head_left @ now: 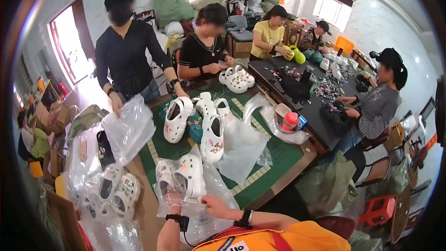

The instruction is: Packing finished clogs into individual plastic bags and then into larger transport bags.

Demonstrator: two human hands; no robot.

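A pair of white clogs with colourful charms lies near me, partly inside a clear plastic bag [211,183]. My left hand [173,197] reaches into the bag and grips the heel end of the left white clog [165,173]; the plastic partly veils its fingers. Beside the right clog [190,176], my right hand [214,206] pinches the edge of the bag. More decorated white clogs [213,142] stand on the green table mat [260,176] beyond, with a teal clog [195,128] among them.
Bagged white clogs [125,195] lie at the left. Across the table, a standing person in black holds a clear bag [130,128], another hand on a white clog [178,120]. A red-lidded jar [290,122] stands right. Several people handle clogs at a dark table [274,72].
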